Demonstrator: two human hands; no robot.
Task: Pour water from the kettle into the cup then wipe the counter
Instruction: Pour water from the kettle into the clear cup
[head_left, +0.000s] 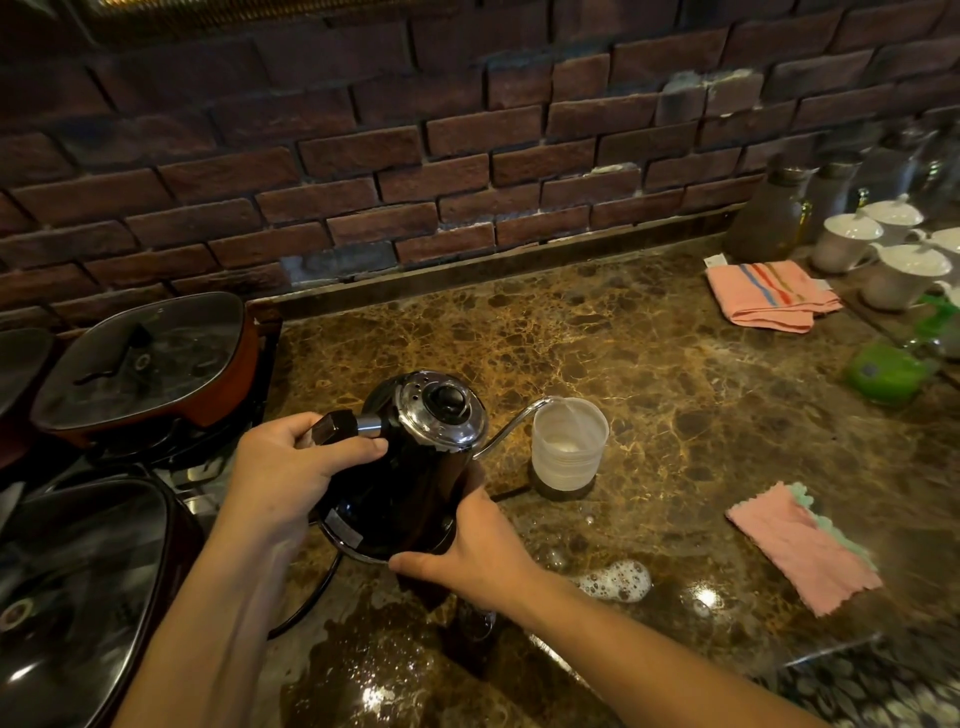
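A black gooseneck kettle (410, 467) with a chrome lid is tilted to the right above the brown marble counter (649, 353). My left hand (291, 467) grips its handle. My right hand (467, 556) supports its base from below and the right. The thin spout ends over the rim of a translucent plastic cup (569, 444), and a thin stream of water runs into it. A pink cloth (802, 551) with a green one under it lies flat on the counter to the right of the cup. A foamy puddle (618, 579) sits near my right wrist.
Two lidded electric pans (150, 358) (78, 587) stand at the left. A folded striped pink towel (769, 296), white cups (883, 254), glass jars and a green sponge (883, 371) fill the right side. The kettle's cord (311, 597) trails down left. A brick wall runs behind.
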